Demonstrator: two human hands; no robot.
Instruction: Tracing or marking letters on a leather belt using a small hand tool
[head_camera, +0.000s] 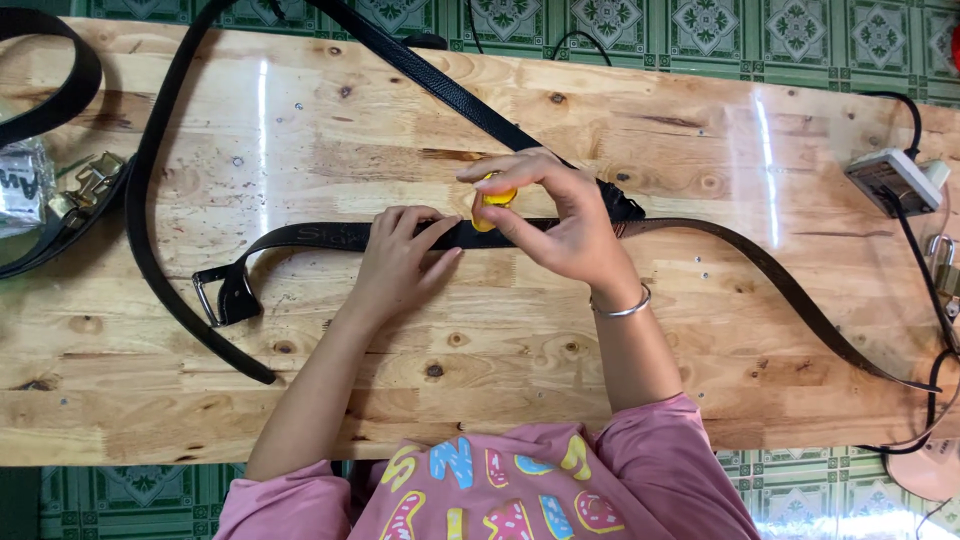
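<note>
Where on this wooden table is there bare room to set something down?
Bare wood lies along the table near edge below the belt, and at far right between belt and power strip. Crowded: left end with buckles, centre under both hands.

Black leather belt (330, 237) flat across table, small yellow object (495, 200) on it

The left hand (400, 255) lay flat on a black belt (330, 236) stretched across the wooden table (560, 350) — fingers pressing the strap. The right hand (555, 215) pinched a small yellow thing (493, 198) just above the belt. A second belt (150, 170) curved around the buckle (215, 295) — well left of both hands.
</note>
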